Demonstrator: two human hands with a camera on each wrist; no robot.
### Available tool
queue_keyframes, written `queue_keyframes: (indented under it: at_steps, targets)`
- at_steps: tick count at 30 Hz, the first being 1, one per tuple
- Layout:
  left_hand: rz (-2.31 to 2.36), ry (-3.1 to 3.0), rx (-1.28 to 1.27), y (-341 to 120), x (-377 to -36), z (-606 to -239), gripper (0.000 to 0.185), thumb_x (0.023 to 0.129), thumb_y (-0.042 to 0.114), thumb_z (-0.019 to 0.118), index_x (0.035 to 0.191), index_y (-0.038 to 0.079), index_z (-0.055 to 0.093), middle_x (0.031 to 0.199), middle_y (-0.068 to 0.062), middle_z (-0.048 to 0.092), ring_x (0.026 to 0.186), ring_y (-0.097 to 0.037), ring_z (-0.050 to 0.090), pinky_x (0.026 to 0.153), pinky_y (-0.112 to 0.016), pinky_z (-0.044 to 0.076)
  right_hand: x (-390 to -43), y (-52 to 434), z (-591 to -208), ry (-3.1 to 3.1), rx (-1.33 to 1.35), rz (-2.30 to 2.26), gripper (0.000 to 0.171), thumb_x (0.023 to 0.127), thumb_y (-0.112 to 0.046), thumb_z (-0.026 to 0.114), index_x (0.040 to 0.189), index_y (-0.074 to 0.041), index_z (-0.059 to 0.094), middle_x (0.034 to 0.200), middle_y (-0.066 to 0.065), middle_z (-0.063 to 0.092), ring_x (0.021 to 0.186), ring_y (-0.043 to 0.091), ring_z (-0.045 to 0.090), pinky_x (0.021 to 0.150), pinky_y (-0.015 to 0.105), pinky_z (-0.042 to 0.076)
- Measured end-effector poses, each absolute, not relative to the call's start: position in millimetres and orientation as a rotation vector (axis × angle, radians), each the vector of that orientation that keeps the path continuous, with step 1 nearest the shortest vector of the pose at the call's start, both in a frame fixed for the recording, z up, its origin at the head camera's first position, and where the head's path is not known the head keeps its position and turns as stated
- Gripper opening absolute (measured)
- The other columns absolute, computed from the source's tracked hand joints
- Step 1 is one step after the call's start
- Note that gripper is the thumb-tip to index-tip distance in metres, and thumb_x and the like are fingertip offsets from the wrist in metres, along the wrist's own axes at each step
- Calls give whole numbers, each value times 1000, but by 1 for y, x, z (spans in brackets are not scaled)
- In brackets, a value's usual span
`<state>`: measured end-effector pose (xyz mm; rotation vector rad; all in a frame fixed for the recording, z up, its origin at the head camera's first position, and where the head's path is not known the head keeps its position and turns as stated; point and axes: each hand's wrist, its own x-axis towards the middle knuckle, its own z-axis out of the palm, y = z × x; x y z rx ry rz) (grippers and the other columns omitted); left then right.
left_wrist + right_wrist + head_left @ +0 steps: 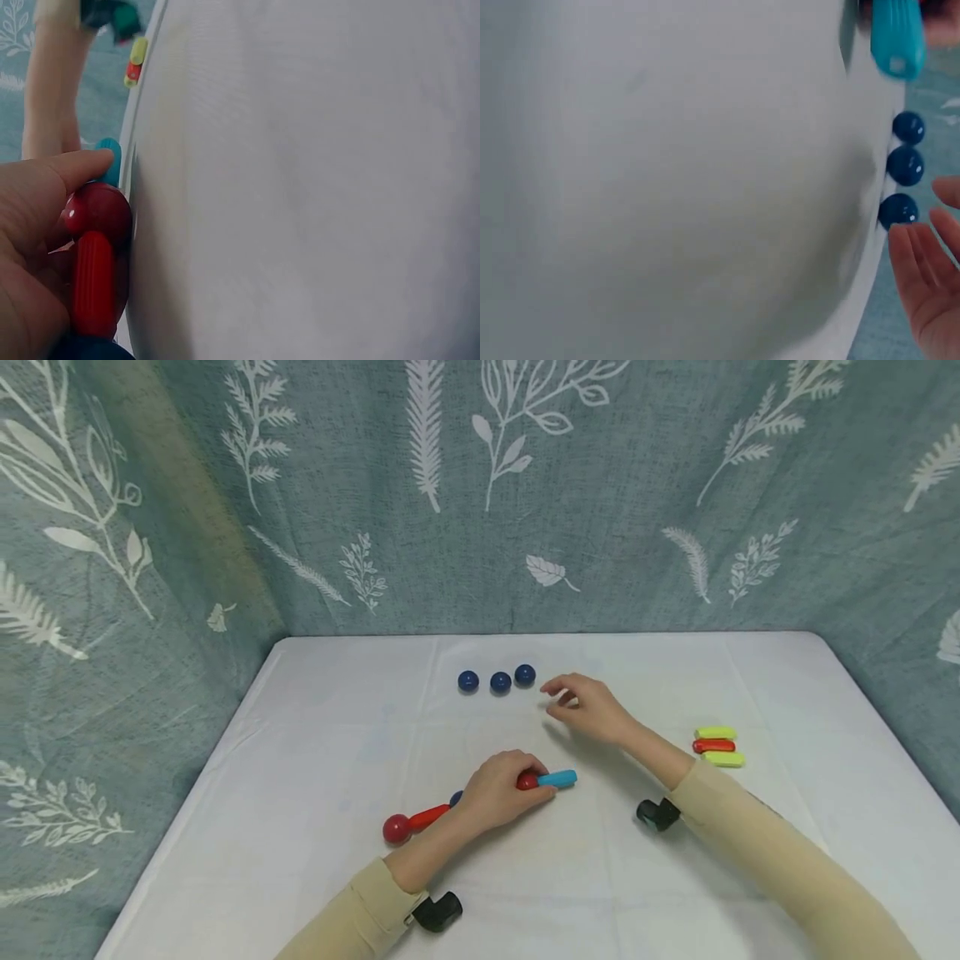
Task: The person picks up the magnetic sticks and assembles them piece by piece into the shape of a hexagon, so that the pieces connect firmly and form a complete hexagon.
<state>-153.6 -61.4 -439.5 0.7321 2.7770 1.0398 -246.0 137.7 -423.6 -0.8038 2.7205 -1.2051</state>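
The left hand (498, 793) curls over a chain of magnetic toy pieces lying on the white table (315, 752), its fingers wrapped round a red ball (527, 781) where a cyan rod (558, 778) sticks out to the right; holding at that joint keeps the linked pieces from swinging apart. Behind the hand the chain runs back through a red rod (429, 817) to a second red ball (396, 829) at its free end. The right hand (588, 703) hovers with loose, relaxed fingers, holding nothing, just beside the nearest of three dark blue balls (500, 682) set in a short row. Well apart to the right, two yellow-green rods and a red one (714, 746) lie stacked side by side.
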Motion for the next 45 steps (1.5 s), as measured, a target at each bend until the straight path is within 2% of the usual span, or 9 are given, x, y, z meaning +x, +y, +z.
queue_keyframes:
  at_steps: [5,9,14,18,24,29,37,45]
  targets:
    - [1034,2762,738,-59,-152,-442,22,88,30,73,101,13,73,92,2,66,81,-13,56,69,-24,44,-270,122,-423,2737,-742,-1164,47,92,-9,65,137,-1,51,135,22,49,109,35,58,88,44,50]
    - [1037,2754,745,-57,-151,-443,22,88,30,73,101,13,73,91,1,65,82,-13,56,68,-23,44,-282,113,-426,2747,-807,-1083,51,92,-8,65,140,0,48,139,23,45,115,37,54,94,46,46]
    - [1033,2760,750,-56,-150,-444,22,88,32,72,102,15,73,92,2,65,83,-12,56,68,-23,44,-287,113,-429,2791,-821,-971,46,93,-8,64,136,-1,52,135,23,50,118,36,53,97,47,44]
    - [1029,2762,736,-57,-150,-445,21,88,32,72,101,15,73,93,3,65,84,-12,56,69,-23,44,-283,117,-430,2807,-798,-964,42,91,-9,67,130,1,57,123,21,57,108,35,58,92,46,46]
    - [1030,2755,738,-60,-148,-443,21,88,31,73,101,15,73,94,3,65,85,-13,56,71,-24,45,-268,131,-433,2757,-780,-1038,41,88,-13,72,123,3,59,115,19,63,100,30,62,81,38,52]
    - [1042,2747,746,-64,-148,-443,21,88,31,72,102,15,73,96,2,67,87,-13,58,74,-25,46,-246,147,-433,2675,-729,-1110,41,86,-14,74,121,0,58,114,16,65,99,28,65,68,29,55]
    - [1067,2762,760,-74,-147,-442,21,88,29,73,103,14,73,96,1,68,86,-14,58,74,-27,47,-208,169,-432,2597,-802,-1143,36,85,-11,75,118,-4,60,113,9,64,98,22,63,75,27,54]
    - [1082,2765,744,-76,-148,-438,20,87,27,74,101,12,73,94,1,68,84,-14,57,72,-27,46,-183,180,-435,2545,-841,-1125,35,83,-16,78,114,-11,62,106,0,63,92,16,60,75,27,53]
